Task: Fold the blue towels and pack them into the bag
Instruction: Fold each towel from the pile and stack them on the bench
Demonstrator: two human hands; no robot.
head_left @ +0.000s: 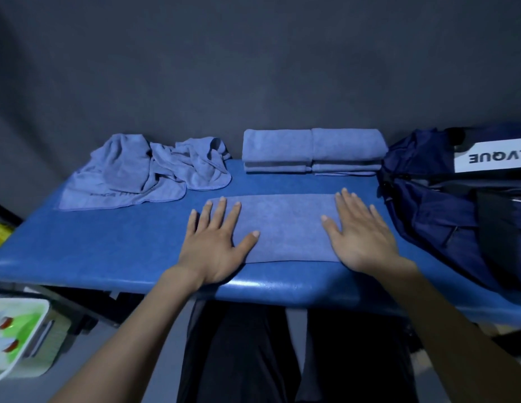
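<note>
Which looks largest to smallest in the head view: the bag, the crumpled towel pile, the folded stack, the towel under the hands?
1. bag, though cut off at the frame edge
2. crumpled towel pile
3 and 4. folded stack and towel under the hands: look alike, unranked

The person is showing two bare forearms, with no sleeve, watch, band or ring appearing on either one. The left hand [215, 242] and the right hand [361, 234] are both going ungloved, with short, plain fingernails showing pale at the fingertips. At the bottom centre of the frame the person is wearing dark trousers [253, 359], black or near black, in a smooth, faintly creased cloth that is carrying no visible print or marking.
</note>
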